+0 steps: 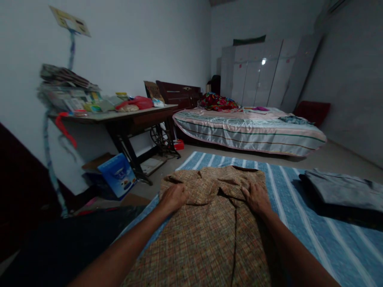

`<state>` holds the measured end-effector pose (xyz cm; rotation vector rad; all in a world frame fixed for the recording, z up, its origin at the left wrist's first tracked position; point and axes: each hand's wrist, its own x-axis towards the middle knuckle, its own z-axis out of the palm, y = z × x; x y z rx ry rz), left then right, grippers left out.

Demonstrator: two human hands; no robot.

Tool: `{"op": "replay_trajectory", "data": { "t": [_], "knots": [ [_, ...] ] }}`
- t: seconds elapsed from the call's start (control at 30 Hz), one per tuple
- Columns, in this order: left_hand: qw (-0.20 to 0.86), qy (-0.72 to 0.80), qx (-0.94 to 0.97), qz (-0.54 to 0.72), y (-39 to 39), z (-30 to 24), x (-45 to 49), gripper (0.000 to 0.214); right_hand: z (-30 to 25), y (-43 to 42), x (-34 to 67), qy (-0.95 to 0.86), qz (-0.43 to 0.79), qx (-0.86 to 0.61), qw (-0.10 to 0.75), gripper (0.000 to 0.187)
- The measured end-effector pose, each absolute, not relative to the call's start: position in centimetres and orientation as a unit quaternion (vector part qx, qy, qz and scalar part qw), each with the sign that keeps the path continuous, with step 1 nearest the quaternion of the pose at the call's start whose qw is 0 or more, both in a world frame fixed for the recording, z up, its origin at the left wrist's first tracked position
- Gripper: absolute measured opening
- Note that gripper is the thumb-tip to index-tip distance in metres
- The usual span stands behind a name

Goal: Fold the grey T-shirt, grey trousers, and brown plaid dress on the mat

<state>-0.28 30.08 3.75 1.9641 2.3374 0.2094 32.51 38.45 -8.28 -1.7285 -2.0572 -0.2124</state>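
Observation:
A brown checked garment (209,235) lies spread over a blue-and-white striped cloth (281,187), its dark-edged neckline at the far end. Wrinkles and a dark fold run across its upper part. My left hand (175,197) is closed on the fabric near the upper left corner, fingers curled in. On the upper right side, my right hand (256,198) grips the fabric between thumb and fingers. The garment's near end runs out of the bottom of the view.
Folded grey and black clothes (344,191) lie on the striped cloth at right. Behind stands a bed (239,133) with a shiny striped cover. A cluttered sewing-machine table (131,115) stands at left, with a blue box (118,175) beneath it. Grey wardrobes (257,79) line the back.

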Motion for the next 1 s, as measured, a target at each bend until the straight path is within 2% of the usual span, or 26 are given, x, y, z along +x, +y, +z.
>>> {"op": "replay_trajectory", "data": {
  "t": [0.13,0.27,0.43,0.53,0.63,0.7,0.83,1.0],
  "knots": [
    [0.027,0.803,0.59,0.08,30.7,3.4,-0.8,0.027,-9.6,38.8,32.8,-0.752,-0.134,-0.612,0.206,0.05],
    [0.038,0.823,0.56,0.088,31.6,3.4,-1.0,0.031,-9.7,38.6,32.9,-0.753,-0.139,-0.608,0.211,0.052],
    [0.058,0.826,0.553,0.091,32.0,3.6,-1.2,0.012,-9.7,38.4,32.8,-0.75,-0.144,-0.609,0.214,0.054],
    [0.017,0.809,0.577,0.114,31.3,4.9,-0.9,0.011,-9.7,38.5,32.8,-0.749,-0.14,-0.611,0.213,0.053],
    [-0.06,0.742,0.641,0.186,30.2,6.5,-0.8,0.006,-9.6,38.4,32.8,-0.753,-0.129,-0.612,0.205,0.052],
    [-0.063,0.72,0.649,0.24,29.7,7.1,-1.1,0.003,-9.4,38.3,32.7,-0.752,-0.125,-0.617,0.198,0.052],
    [0.02,0.728,0.619,0.293,29.3,6.3,-2.5,0.005,-9.0,38.1,32.5,-0.745,-0.115,-0.628,0.194,0.053],
    [0.244,0.732,0.519,0.368,29.5,4.7,-4.1,0.022,-8.6,37.9,32.4,-0.747,-0.103,-0.63,0.186,0.055]
  ]
}}
